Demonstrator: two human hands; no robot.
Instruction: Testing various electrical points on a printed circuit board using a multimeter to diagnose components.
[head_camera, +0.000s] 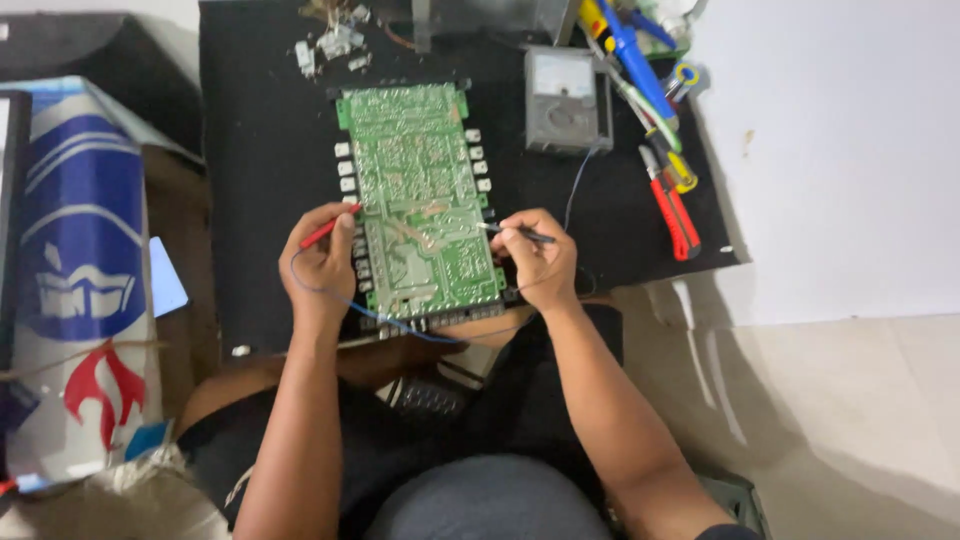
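Observation:
A green circuit board (420, 190) lies solder side up on a black mat (260, 150). My left hand (320, 265) grips a red test probe (328, 228) whose tip touches the board's left edge. At the board's right side, my right hand (538, 258) holds a black test probe (515, 233) with its tip on the board. Thin blue and black leads run from the probes; the blue one (400, 325) loops along the board's near edge. A grey analogue meter (568, 98) sits behind the board to the right.
Red-handled pliers (672, 212) and other hand tools (640, 70) lie along the mat's right side by a white wall (840, 150). Small metal parts (335, 45) sit at the mat's far edge. A white and blue box (85, 270) stands to the left.

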